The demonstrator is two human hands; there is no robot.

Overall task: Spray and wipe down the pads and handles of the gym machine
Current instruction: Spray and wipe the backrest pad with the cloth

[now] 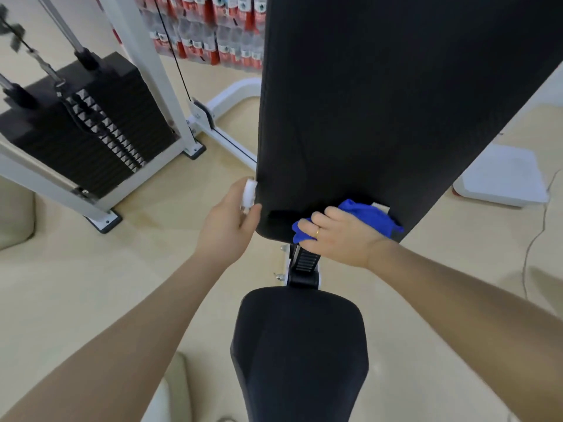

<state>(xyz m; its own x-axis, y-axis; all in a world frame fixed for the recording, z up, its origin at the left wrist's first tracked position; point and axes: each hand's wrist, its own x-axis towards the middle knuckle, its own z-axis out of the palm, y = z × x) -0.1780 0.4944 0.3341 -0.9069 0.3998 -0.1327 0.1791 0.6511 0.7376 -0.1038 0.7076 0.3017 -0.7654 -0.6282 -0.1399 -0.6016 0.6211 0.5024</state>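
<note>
A long black back pad (380, 102) slopes up and away from me, with a black seat pad (300, 345) below it. My right hand (341, 239) presses a blue cloth (368, 216) onto the lower end of the back pad, fingers curled over the cloth. My left hand (231, 220) grips a white spray bottle (248, 194) right beside the pad's lower left corner; most of the bottle is hidden in the hand.
A white-framed weight stack (82, 123) with a cable stands at the left. Packs of bottles (207, 28) line the back wall. A white stand base (502, 178) sits on the beige floor at the right, with a thin cord trailing from it.
</note>
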